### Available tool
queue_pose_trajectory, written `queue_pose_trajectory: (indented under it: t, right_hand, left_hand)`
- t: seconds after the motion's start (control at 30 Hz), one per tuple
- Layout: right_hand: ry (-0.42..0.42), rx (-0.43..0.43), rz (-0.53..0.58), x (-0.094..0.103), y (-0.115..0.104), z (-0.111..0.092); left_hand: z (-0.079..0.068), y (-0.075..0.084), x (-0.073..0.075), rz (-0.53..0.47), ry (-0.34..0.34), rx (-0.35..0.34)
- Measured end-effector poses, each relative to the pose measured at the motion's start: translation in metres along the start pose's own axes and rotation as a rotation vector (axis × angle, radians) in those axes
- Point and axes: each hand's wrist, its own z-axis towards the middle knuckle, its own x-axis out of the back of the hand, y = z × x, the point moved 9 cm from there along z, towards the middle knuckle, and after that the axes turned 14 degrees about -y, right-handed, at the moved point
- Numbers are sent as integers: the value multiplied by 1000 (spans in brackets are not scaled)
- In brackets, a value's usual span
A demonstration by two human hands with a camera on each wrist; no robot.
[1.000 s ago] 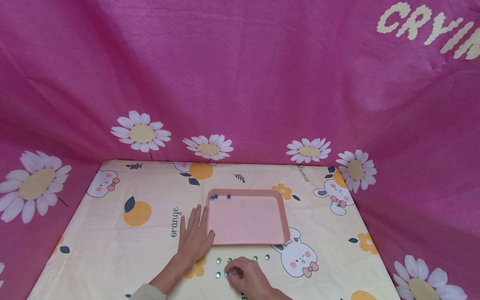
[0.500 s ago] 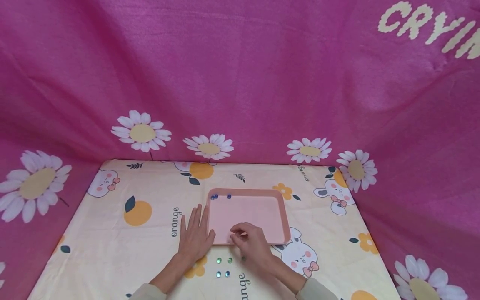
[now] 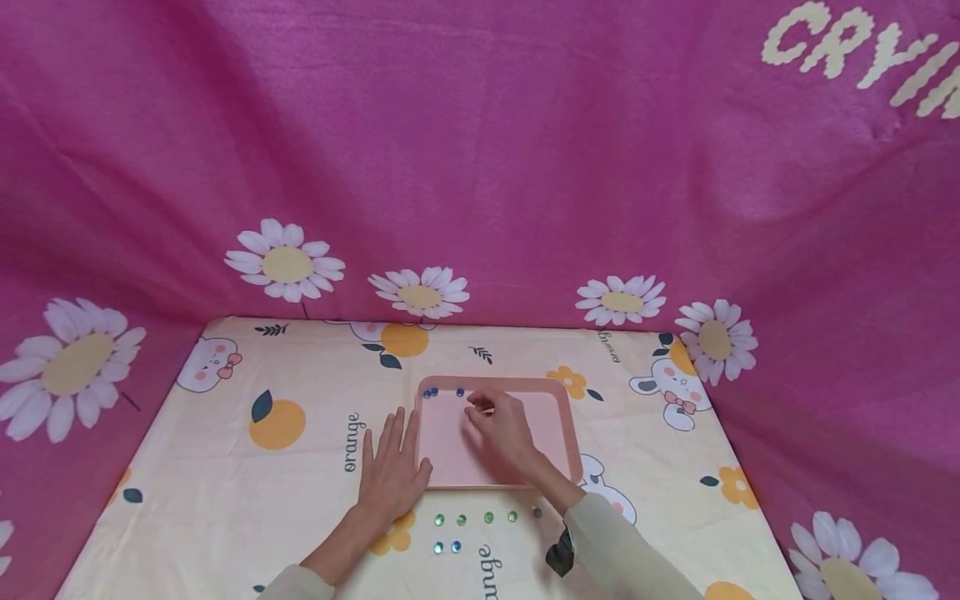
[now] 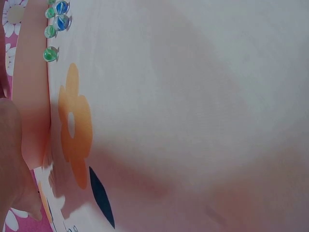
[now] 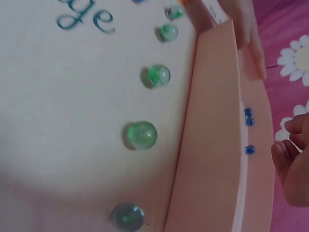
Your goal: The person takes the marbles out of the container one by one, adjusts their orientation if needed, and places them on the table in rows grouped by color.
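My left hand [image 3: 393,471] lies flat with straight fingers beside the pink tray [image 3: 573,442], thumb at its left rim. Over the tray's inside, my right hand [image 3: 504,425] has thumb and fingertips curled toward each other in a pinch; the marble between them is hidden by the fingers. Just left of those fingertips, a blue marble [image 3: 460,392] sits by the tray's back wall. Two more blue marbles [image 5: 249,117] rest close together in the back left corner. In front of the tray, a row of green marbles [image 3: 488,517] stands on the cloth, with two blue marbles [image 3: 456,547] nearer me.
A cream printed cloth [image 3: 187,500] covers the table. Pink curtains [image 3: 510,167] with daisies hang behind it and at both sides. The tray's low front wall [image 5: 207,125] runs between the green marbles and the tray floor.
My right hand has moved from the blue marbles on the cloth, over the front rim, to the back of the tray. The left hand and the marbles in view have stayed in place.
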Motion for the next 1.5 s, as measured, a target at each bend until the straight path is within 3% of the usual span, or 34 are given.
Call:
queue_pose_trajectory:
  t: [0.1,0.33,0.5,1.13,1.5]
  right_hand:
    - [0,-44,-7,-2,9,10]
    - [-4,-41,-58,-9,17,30]
    - [-38,-86,-40,-15,24,39]
    - [26,-134,-99,-23,31,49]
    - [54,-172,-144,-27,37,51]
  left_hand:
    - [0,0,0,1,-2,2]
    - [0,0,1,5,2,0]
    - [0,1,2,1,5,-4]
    - [-1,0,5,-26,46,-35]
    - [-1,-1,3,-13,33,-17]
